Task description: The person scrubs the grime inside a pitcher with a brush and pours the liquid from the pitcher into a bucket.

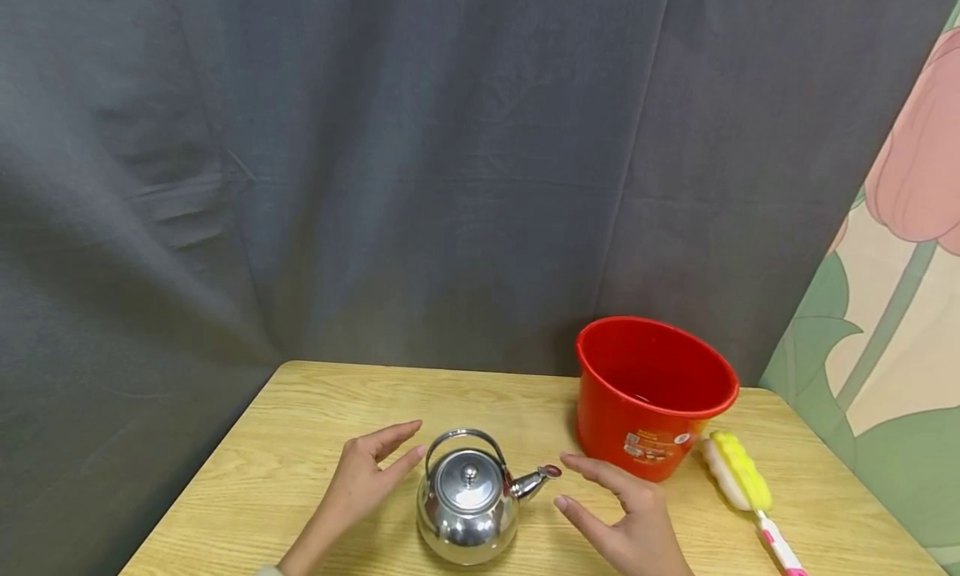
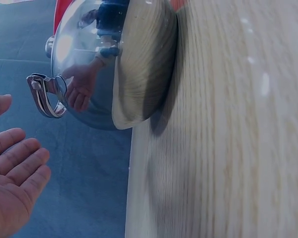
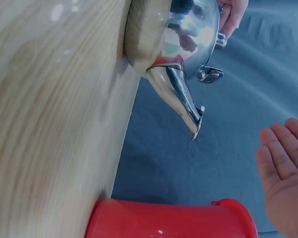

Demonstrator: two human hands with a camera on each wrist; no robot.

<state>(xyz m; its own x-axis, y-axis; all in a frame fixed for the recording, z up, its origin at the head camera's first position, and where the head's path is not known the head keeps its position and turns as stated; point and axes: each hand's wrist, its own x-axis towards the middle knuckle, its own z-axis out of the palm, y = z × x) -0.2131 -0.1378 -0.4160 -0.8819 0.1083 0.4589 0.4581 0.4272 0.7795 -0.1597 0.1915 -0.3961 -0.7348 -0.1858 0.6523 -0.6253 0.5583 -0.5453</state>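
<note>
A shiny metal teapot [image 1: 467, 509] stands upright on the wooden table, its lid on, its hooped handle raised and its spout toward the right. To its left is my left hand [image 1: 369, 473], fingers extended and nothing held. My right hand [image 1: 626, 509] is on the spout side, thumb and fingers spread apart around air near the spout tip. In the left wrist view the fingers of the left hand [image 2: 15, 173] lie apart from the teapot [image 2: 89, 64]. The right wrist view has the right hand [image 3: 288, 173] away from the spout [image 3: 176, 94].
A red bucket [image 1: 637, 426] stands at the table's back right. Right of it lies a brush [image 1: 738, 472] with a yellow and white sponge head and a white and pink handle. A grey curtain [image 1: 450, 184] hangs behind the wooden table [image 1: 315, 409].
</note>
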